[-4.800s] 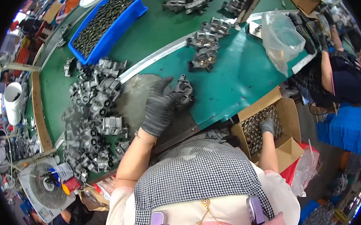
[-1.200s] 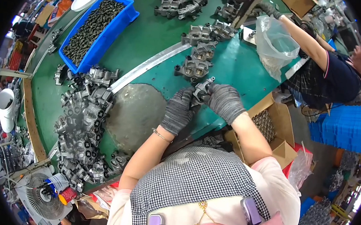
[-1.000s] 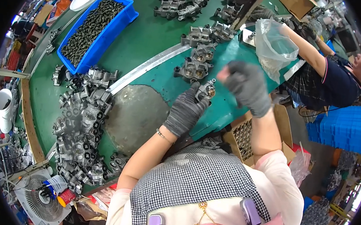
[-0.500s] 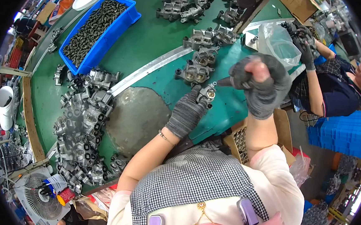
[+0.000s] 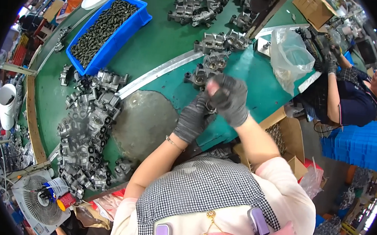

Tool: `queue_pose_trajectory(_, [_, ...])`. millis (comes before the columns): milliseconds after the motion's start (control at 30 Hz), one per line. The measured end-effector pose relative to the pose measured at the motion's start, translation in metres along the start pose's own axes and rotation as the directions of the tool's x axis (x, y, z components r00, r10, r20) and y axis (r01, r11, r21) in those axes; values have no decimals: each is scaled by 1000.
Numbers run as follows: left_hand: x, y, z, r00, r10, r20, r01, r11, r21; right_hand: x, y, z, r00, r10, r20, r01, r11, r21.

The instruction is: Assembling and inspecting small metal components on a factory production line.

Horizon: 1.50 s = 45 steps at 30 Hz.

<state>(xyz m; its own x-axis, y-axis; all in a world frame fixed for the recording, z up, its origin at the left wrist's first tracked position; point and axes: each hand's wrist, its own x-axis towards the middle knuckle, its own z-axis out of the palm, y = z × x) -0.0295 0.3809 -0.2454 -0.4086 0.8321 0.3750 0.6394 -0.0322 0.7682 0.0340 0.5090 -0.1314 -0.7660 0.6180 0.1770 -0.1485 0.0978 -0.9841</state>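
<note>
My left hand, in a dark grey knitted glove, is closed on a grey metal brake caliper, mostly covered by the gloves. Right over it, my gloved right hand is clenched, its bare thumb tip showing, and slightly smeared by motion. The dark tapered tool seen in that fist a moment earlier is hidden behind the fingers. Just beyond both hands, more calipers stand in a row on the green table.
At left lie a heap of calipers and a blue bin of small dark parts. A round grey plate is set by my left forearm. Cardboard boxes stand at right, below a plastic bag and a co-worker.
My right hand has swung left and down, from raised at the right to against the caliper in my left hand. The left hand has stayed nearly in place. The co-worker's hands have shifted away from the bag.
</note>
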Motion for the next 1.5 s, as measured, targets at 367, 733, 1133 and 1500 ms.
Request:
queue_pose_trajectory(367, [33,-23,-5,996,-86,-27,91,951,294,32,-89,-31,895,-446,-31,426,829,363])
queue_pose_trajectory(733, [67,-36,0,999,-30,-43,45,922,385,55,-1,-13,968,-120,-219,151,980,129])
queue_pose_trajectory(1133, [51,-14,-210,684,-660,-310,535,164,829,-139,44,-248,781,10,-624,-316,869,-381])
queue_pose_trajectory(1500, [20,10,-171,554,-824,-120,446,172,879,-200,193,-288,488,510,-708,-794,-78,-603])
